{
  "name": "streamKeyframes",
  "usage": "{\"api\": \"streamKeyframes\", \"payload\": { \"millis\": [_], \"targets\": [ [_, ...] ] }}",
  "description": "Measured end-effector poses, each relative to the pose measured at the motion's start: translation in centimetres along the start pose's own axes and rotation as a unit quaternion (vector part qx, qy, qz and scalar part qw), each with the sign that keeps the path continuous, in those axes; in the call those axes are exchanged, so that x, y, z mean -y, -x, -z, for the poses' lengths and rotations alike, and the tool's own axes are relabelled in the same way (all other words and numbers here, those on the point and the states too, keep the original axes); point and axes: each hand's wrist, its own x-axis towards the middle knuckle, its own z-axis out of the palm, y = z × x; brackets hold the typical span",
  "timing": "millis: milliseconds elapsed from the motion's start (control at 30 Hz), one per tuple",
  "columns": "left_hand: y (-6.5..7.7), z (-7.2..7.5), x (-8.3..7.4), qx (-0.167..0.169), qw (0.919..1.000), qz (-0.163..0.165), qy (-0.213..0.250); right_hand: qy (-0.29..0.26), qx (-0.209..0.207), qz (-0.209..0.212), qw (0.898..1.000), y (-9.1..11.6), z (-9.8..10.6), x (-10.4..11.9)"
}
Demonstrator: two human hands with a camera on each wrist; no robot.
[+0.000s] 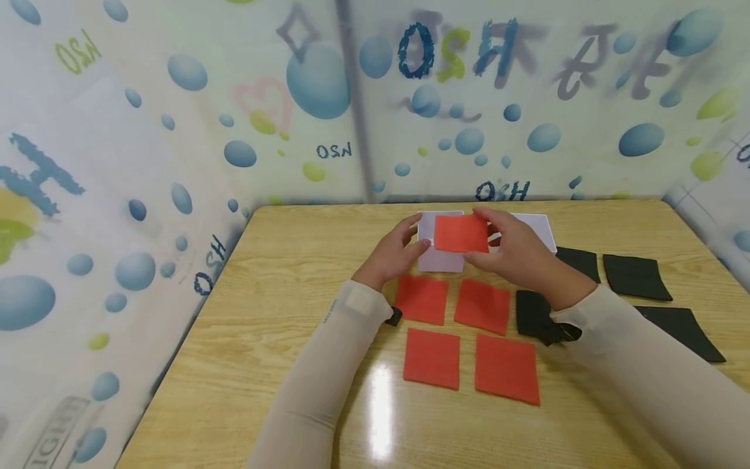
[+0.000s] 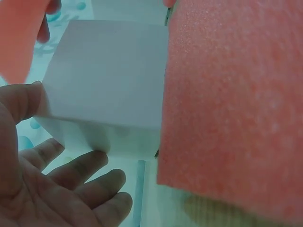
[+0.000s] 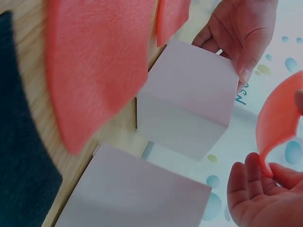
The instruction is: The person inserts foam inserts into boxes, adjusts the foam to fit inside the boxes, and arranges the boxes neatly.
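A white box (image 1: 441,262) stands near the table's back edge. My left hand (image 1: 391,253) grips its left side, the thumb on the top edge and the fingers against the side wall. My right hand (image 1: 517,251) pinches a red felt-like square (image 1: 459,233) at its right end, holding it above the box. In the right wrist view this square (image 3: 278,116) bends toward the fingertips. Nearer me, several more red squares (image 1: 423,299) lie flat in two rows. The box's left fingers are partly hidden behind it in the head view.
A second white box (image 1: 536,228) stands just right of the first, partly behind my right hand. Several black squares (image 1: 635,277) lie on the wooden table (image 1: 281,286) to the right, some under my right forearm. A patterned curtain (image 1: 305,130) hangs behind the table.
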Motion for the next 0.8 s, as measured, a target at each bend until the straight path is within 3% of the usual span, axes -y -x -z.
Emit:
{"api": "streamKeyframes", "payload": {
  "millis": [500,800],
  "targets": [
    [-0.1,0.1,0.0,0.005,0.9999,0.014,0.007,0.025,0.025,-0.027,0.999,-4.1,-0.7,-0.2],
    [-0.2,0.1,-0.1,0.007,0.9999,0.009,0.006,0.033,0.043,-0.04,0.998,-5.2,-0.9,-0.5]
  ]
}}
